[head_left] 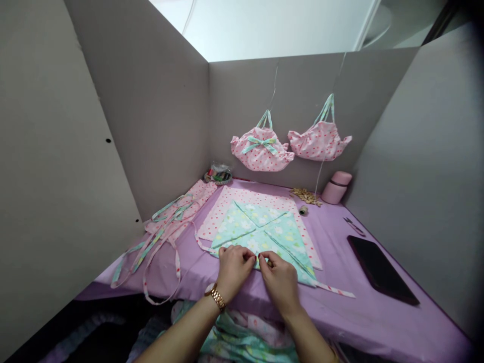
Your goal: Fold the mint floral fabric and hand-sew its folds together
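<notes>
A mint-green floral cloth [264, 229], folded into triangles, lies on a pink dotted cloth [242, 199] on the purple table cover [333, 302]. My left hand [232, 269], with a gold watch on its wrist, and my right hand [280, 280] meet at the near edge of the green cloth. Both hands have their fingers curled, pinching the cloth's edge between them. A pink dotted strip [336, 290] runs out to the right from under the cloth.
Two pink dotted fabric bags [260, 148] [319, 141] hang on the back partition. Loose pink and green straps [162, 232] lie at left. A dark phone [381, 269], small snips [354, 226], a pink container [336, 187], wooden clips [305, 195] and a thread bag [218, 174] are around. Grey partitions enclose the table.
</notes>
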A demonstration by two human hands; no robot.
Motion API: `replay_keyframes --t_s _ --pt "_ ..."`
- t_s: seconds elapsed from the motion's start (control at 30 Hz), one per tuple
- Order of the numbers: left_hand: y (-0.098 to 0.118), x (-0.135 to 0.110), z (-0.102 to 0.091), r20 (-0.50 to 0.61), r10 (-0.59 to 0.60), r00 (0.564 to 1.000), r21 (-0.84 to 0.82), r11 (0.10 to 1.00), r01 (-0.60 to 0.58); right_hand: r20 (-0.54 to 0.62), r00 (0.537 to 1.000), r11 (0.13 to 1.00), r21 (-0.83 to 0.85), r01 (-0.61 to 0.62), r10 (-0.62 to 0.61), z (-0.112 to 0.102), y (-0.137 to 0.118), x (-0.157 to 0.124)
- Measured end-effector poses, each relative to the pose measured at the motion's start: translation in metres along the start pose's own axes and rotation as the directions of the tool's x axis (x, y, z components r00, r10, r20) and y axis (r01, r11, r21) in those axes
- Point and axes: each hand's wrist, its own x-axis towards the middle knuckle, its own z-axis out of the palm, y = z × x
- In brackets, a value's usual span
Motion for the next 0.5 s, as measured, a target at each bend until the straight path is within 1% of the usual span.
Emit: replay_keyframes --t_s 0.5 --pt "0.0011 -0.0001 -0.0007 0.011 -0.012 1.000 -0.001 1.000 0.012 0.013 1.000 1.000 -0.019 0.012 -0.011 0.0017 0.0016 0.0006"
